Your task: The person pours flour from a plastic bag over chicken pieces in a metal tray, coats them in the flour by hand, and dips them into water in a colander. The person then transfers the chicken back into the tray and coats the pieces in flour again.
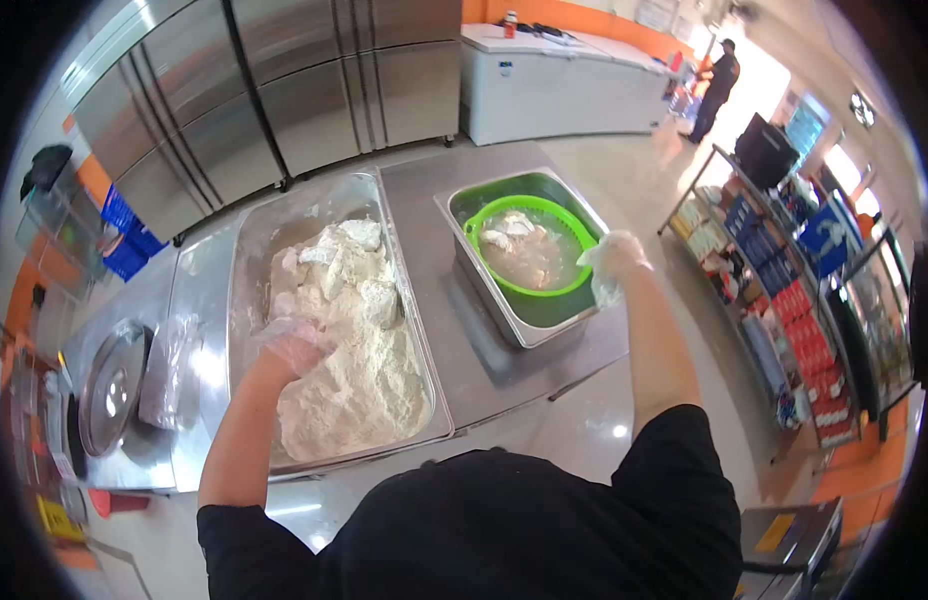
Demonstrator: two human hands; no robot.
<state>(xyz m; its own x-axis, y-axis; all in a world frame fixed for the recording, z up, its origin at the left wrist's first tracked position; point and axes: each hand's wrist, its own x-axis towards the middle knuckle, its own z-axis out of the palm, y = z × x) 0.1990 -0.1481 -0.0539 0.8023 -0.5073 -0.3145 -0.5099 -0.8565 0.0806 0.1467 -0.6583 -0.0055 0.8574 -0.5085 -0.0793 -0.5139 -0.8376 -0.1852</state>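
Observation:
A long metal tray (pixel 440 405) holds white flour (pixel 349 400), with several flour-coated pieces (pixel 379 303) toward its far half. Over the left part of the flour is my left hand (pixel 300 343) in a clear plastic glove; its fingers are blurred. To the right, a deep metal pan (pixel 529 335) contains a green strainer basket (pixel 552 292) with pale pieces (pixel 516 228) in cloudy liquid. My right hand (pixel 618 262), also gloved in clear plastic, is closed at the right rim of the green basket.
Left of the tray lie a round metal lid (pixel 117 388) and a clear plastic bag (pixel 172 372). Steel refrigerators (pixel 314 90) and a white chest freezer (pixel 559 95) stand behind. A stocked shelf (pixel 774 290) is at right; another person (pixel 721 88) stands far back.

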